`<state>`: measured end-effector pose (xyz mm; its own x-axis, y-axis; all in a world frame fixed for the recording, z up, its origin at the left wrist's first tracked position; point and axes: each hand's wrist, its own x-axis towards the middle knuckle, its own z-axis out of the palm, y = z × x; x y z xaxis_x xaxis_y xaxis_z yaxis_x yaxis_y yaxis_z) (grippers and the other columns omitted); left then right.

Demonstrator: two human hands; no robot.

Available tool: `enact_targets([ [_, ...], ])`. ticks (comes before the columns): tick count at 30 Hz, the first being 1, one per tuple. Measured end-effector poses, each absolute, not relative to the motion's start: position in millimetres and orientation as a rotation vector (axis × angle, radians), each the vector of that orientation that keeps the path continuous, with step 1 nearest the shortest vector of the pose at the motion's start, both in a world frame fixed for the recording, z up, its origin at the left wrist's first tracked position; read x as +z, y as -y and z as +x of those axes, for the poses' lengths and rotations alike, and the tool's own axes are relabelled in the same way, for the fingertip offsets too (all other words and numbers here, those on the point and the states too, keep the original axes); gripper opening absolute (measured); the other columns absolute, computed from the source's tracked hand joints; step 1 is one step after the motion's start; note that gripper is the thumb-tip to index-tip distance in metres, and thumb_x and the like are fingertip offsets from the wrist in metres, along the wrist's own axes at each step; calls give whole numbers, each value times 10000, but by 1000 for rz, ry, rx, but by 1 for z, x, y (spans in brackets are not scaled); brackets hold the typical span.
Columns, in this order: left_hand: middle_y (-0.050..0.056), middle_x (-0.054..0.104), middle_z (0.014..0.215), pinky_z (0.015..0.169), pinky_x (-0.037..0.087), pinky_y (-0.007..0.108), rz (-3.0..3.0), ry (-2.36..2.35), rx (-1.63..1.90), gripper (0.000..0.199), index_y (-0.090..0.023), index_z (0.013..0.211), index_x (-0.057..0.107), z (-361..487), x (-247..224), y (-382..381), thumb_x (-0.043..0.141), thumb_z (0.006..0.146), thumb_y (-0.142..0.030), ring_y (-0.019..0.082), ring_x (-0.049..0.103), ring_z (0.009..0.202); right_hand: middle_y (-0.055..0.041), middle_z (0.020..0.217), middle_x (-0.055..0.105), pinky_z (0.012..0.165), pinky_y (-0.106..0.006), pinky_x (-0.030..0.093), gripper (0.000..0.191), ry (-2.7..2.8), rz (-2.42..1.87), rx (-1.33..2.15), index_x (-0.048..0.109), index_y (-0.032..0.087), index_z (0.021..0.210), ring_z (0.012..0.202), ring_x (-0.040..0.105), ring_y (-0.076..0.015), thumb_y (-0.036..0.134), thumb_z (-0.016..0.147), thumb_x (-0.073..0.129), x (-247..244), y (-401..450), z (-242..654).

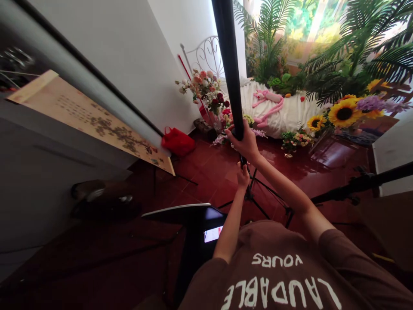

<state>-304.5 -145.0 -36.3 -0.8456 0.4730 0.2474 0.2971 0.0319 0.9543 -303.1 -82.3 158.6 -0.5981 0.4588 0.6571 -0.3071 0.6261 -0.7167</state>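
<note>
A thick black pole rises from the legs of a black tripod stand and runs up out of the top of the picture. My right hand is closed round its lower part, fingers on the left side and wrist toward my body. Just below, my left hand grips the narrower shaft of the same stand, where a knob or clamp may be hidden by the fingers. To the lower left of my hands sits a dark panel with a lit phone screen beside my left forearm.
A white-covered bed holds a pink plush toy. Around it are flowers, sunflowers and palm fronds. A red bag and a painted scroll stand left. Another black stand arm juts in from the right.
</note>
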Motion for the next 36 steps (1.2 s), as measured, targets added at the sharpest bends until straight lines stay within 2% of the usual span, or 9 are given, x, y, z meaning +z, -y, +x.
enact_targets([
  [3,147,647,993,821,490,343,831,-2176,1923,564,-159,1096,531,-303,-42,149,321,897,-643,222,632,918,-5,912,575,815,-303,515,368,1913,-189,1137,471,208,1187,860,614,-139,427,897,523,150,81,-307],
  [7,177,606,1121,936,466,363,874,-2164,1921,515,-159,1151,502,-304,-52,151,411,889,-593,240,596,1088,8,833,595,770,-286,508,290,1913,-318,1204,527,210,1071,761,603,-131,393,851,576,114,84,-298],
  [13,203,599,1122,975,451,427,901,-2183,1822,354,-148,1119,514,-311,-66,151,509,866,-395,285,585,1113,1,802,624,719,-303,497,224,1973,-574,1222,541,229,955,691,593,-153,359,797,630,64,96,-285],
  [16,201,605,1109,933,475,437,875,-2190,1797,346,-152,1136,505,-312,-69,151,502,863,-364,290,605,1078,-10,842,637,740,-314,495,234,1936,-605,1202,524,237,970,727,604,-167,335,792,640,62,97,-286],
  [20,191,596,1161,1002,437,443,832,-2209,1843,358,-172,1132,511,-308,-68,150,511,860,-405,290,550,1184,-32,896,654,783,-326,493,261,1966,-538,1264,519,232,984,767,612,-178,341,788,652,67,93,-285],
  [26,191,602,1150,956,466,364,768,-2170,1916,415,-157,1136,507,-300,-63,150,493,873,-478,257,581,1145,-52,985,662,814,-331,508,346,2015,-358,1380,519,232,1072,853,632,-192,361,785,662,62,85,-261],
  [29,155,613,1113,919,479,349,797,-2141,1936,410,-175,1131,493,-298,-61,150,451,891,-504,221,609,1077,-49,1059,649,846,-328,519,400,1979,-364,1395,512,252,1138,930,638,-185,323,776,668,48,84,-234],
  [32,127,620,1082,900,476,354,803,-2143,1911,423,-182,1138,475,-296,-59,149,415,902,-528,203,619,1010,-53,1095,633,910,-323,504,359,1971,-427,1363,558,246,1091,992,622,-174,278,754,679,25,89,-204],
  [36,125,620,1092,923,448,350,771,-2191,1900,440,-192,1101,489,-295,-58,149,398,896,-570,205,607,1015,-57,1077,625,937,-340,491,301,1988,-576,1360,585,237,1042,1003,605,-175,270,755,666,-5,98,-180],
])
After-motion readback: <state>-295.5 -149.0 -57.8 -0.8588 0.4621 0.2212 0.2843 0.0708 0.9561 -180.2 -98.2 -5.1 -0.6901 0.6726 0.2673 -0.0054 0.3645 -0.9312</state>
